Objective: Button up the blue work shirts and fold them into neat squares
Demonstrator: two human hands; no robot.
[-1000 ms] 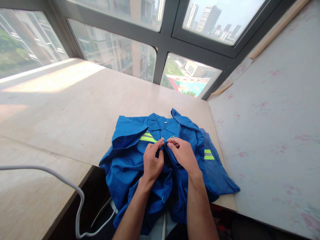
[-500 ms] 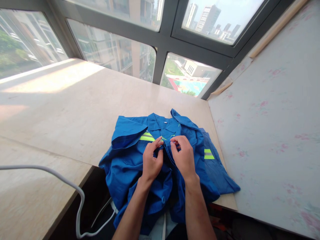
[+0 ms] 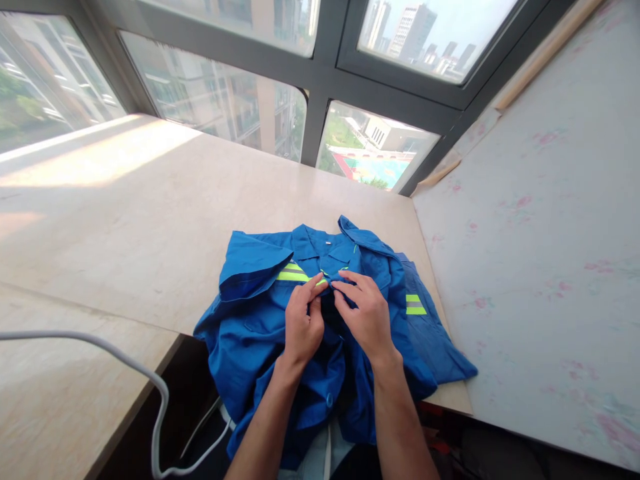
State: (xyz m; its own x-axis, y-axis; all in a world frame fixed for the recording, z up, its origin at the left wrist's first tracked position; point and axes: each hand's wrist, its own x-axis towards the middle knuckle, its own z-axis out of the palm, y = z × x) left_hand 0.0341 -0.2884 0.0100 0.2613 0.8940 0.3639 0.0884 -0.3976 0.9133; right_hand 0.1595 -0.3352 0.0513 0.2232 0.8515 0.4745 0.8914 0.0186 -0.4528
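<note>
A blue work jacket (image 3: 265, 333) with yellow-and-grey reflective stripes is spread over the ledge, its collar toward the window and its lower part hanging over the front edge. My left hand (image 3: 304, 327) pinches the jacket's front opening just below the collar, thumb and fingers closed on the cloth. Close beside it, my right hand (image 3: 367, 317) has its fingertips on the opposite front edge, thumb and index finger around the fabric there. Whatever lies between the fingertips is too small to make out. A round button (image 3: 329, 400) shows lower on the jacket's front.
Another blue garment (image 3: 435, 333) with a reflective stripe lies partly under the jacket on the right. A white cable (image 3: 120, 363) loops over the ledge (image 3: 150, 220) at left. Windows stand behind, and a flower-patterned wall (image 3: 530, 267) rises on the right.
My right hand's fingers have straightened and shifted slightly left, closer to my left hand. My left hand stays pinched on the jacket. The whole view has shifted a little.
</note>
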